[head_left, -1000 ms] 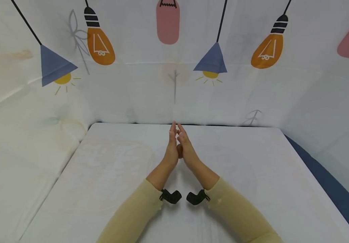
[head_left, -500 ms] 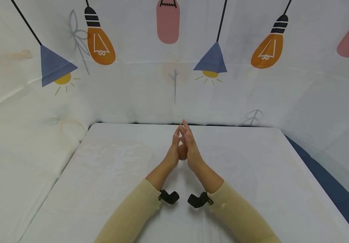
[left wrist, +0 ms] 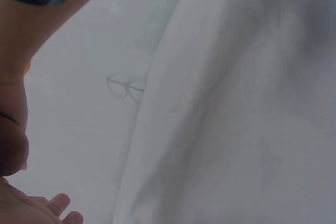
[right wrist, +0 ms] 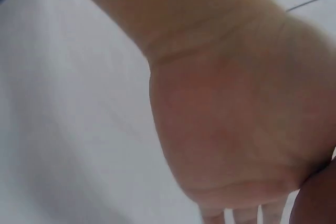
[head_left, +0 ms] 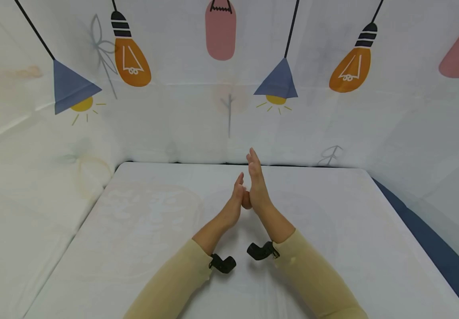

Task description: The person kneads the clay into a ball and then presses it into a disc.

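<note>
A small round brown thing (head_left: 246,200), its material unclear, sits between my two palms above the table in the head view. My left hand (head_left: 234,203) presses it from the left, fingers straight and pointing forward. From the other side my right hand (head_left: 259,189) presses with straight fingers reaching farther forward than the left ones. The fingertips are apart; most of the thing is hidden by the hands. A large palm (right wrist: 236,119) fills much of the right wrist view, with a brown shape cut off at lower right. Fingers (left wrist: 59,203) show at lower left in the left wrist view.
Below the hands is a white-covered table (head_left: 153,248). A white cloth (head_left: 197,119) printed with lamps and bulbs hangs behind it and at the sides. Black wrist cameras (head_left: 223,264) stick inward from both sleeves. A dark blue strip (head_left: 421,230) runs along the right.
My hands have slid against each other and shifted right, the right one going forward and the left one staying farther back. The brown thing has moved right between the palms.
</note>
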Available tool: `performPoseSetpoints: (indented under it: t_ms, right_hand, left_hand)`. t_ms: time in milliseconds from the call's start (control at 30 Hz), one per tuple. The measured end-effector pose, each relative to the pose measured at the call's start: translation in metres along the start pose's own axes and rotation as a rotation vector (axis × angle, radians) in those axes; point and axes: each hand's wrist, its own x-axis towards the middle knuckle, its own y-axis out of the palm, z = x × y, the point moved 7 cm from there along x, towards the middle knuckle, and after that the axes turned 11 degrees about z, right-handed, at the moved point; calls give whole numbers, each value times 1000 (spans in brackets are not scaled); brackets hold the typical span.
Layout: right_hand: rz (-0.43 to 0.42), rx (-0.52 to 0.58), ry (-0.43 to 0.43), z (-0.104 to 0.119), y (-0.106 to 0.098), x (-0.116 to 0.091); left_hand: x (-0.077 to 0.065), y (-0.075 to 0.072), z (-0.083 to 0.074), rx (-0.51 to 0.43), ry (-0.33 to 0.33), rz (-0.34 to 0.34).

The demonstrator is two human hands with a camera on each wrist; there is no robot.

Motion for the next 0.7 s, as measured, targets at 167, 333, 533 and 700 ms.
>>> performPoseSetpoints:
  t_ms: [167,333,533,700]
  right_hand:
    - [-66,-41,19,-4,-8,6]
    - [-75,-29,65,-13,-9,10]
    - [32,17,142,-24,7,10]
    - [111,28,159,-27,23,3]
  left_hand:
    - [-2,2,-6,-98,19,-22]
    - [-5,2,-17,-215,95,-30]
    - [-6,-3,-22,-269,147,-58]
    - [-6,-12,-21,-202,198,-141]
